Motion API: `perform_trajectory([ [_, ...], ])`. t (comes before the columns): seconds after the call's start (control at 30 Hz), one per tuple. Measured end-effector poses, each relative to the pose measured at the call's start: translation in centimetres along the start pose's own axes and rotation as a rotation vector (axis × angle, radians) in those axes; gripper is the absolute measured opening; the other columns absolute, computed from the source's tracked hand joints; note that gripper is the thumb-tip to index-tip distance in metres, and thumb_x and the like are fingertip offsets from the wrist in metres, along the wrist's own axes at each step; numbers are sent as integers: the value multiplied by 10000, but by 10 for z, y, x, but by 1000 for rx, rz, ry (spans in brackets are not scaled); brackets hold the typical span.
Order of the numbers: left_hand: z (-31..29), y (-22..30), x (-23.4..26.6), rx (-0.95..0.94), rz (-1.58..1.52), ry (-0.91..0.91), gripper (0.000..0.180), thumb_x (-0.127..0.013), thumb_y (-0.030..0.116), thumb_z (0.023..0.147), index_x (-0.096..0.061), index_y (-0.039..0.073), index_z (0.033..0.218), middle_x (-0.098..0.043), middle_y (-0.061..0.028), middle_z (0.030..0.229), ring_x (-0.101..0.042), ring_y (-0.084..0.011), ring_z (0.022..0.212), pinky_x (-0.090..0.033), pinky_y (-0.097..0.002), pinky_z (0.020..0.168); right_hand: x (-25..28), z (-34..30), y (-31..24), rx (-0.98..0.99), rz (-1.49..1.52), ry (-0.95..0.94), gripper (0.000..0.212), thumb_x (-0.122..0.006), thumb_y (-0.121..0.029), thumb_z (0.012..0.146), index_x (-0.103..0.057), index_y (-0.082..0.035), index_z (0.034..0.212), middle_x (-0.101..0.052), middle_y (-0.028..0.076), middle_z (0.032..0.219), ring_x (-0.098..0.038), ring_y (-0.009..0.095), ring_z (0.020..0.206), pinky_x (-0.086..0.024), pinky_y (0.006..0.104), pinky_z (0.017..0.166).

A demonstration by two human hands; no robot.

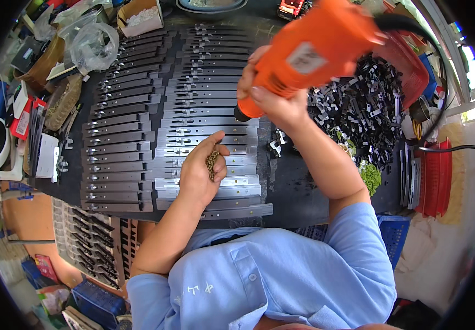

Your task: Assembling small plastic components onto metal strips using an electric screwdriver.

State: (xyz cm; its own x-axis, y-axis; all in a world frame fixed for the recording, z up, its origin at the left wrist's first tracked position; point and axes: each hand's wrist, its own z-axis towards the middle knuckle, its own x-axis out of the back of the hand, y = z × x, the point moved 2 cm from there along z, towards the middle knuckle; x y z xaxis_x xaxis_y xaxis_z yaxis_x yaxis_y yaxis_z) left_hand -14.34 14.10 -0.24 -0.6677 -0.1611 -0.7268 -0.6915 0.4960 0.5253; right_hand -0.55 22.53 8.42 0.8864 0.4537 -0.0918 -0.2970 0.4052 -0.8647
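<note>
My right hand [281, 104] grips an orange power screwdriver [325, 47], held up over the right part of the bench. Its dark nose points down and left toward the nearest column of metal strips. My left hand [196, 173] is cupped around a small heap of brass-coloured screws [212, 164], with the thumb and fingertips partly curled over them. It hovers above the long grey metal strips [215, 121], which lie side by side in a column. To the left, a second column of darker strips [119, 146] carries small shiny clips along its left ends.
A big pile of small black and metal parts [358, 104] covers the bench's right side, with a green clump [370, 179] at its edge. Red baskets [435, 179] stand at right. A black cable [413, 25] trails from the screwdriver. Plastic bags [91, 44] lie far left.
</note>
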Motion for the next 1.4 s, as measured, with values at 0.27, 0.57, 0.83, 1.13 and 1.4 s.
perform_trajectory([
  [0.27,-3,3,5,-45,37,12,232,-458,81,823,-488,6,1041,-521,-56,719,-354,-49,473,-261,-166,381,4,0,31,-30,-232,42,346,-584,10,677,-413,5,978,-489,63,679,-507,141,608,-452,274,567],
  [0.57,4,2,10,-121,-34,15,138,-593,160,777,-571,25,795,-510,-20,705,-346,-51,476,-261,-170,379,1,0,33,17,-216,19,356,-602,-14,664,-418,10,967,-497,66,669,-513,146,590,-453,272,556],
  [0.83,14,-4,11,-37,-37,-5,286,-534,305,815,-551,24,766,-480,-16,670,-348,-53,471,-250,-171,380,-5,5,-20,68,271,60,522,-586,-149,690,-342,13,1123,-488,86,723,-532,191,630,-450,331,605],
  [1.13,15,-7,-5,34,-105,-157,265,-512,303,826,-534,59,724,-523,-25,665,-351,-51,439,-250,-172,364,-7,3,-34,49,317,-49,589,-569,-201,704,-283,-14,1183,-475,97,778,-536,211,658,-439,360,623],
  [1.4,12,2,-9,27,-47,-51,407,-463,348,846,-490,-34,982,-481,-33,687,-356,-59,480,-261,-181,380,-5,5,-22,101,252,-71,563,-598,-143,683,-304,-3,1143,-478,97,779,-525,212,659,-433,351,624],
])
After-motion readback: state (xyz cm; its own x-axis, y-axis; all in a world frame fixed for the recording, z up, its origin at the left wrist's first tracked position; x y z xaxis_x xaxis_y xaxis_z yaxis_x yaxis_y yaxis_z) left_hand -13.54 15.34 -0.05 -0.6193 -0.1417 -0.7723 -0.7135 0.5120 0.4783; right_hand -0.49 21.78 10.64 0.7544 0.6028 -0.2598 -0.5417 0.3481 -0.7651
